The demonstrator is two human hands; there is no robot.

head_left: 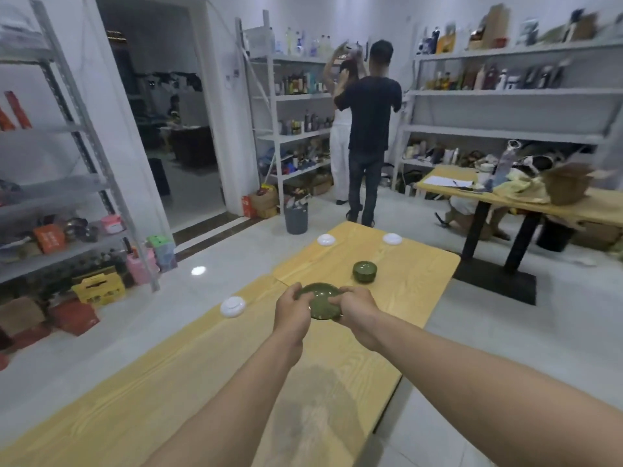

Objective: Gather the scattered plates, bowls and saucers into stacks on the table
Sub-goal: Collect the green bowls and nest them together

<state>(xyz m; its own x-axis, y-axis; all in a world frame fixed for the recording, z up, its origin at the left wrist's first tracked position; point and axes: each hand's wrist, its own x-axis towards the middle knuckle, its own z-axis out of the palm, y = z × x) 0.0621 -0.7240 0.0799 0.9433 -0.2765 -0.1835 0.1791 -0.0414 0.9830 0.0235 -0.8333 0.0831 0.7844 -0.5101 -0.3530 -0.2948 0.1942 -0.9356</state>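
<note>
Head view: the left grip (292,315) and right grip (357,310) clamp curled fingers on opposite rims of a green plate (320,306) over the tabletop (202,365). A green bowl stack (364,272) stands near, and a white saucer (232,306) lies to the left.

No lettering is legible. The orange box (50,238) at left and the yellow carton (99,288) below it perhaps carry print, too blurred to read.

Grey bin (296,219) at twelve o'clock, person in dark shirt (371,106) beyond it, cluttered side table (603,205) at two o'clock, yellow carton (99,288) at nine.
</note>
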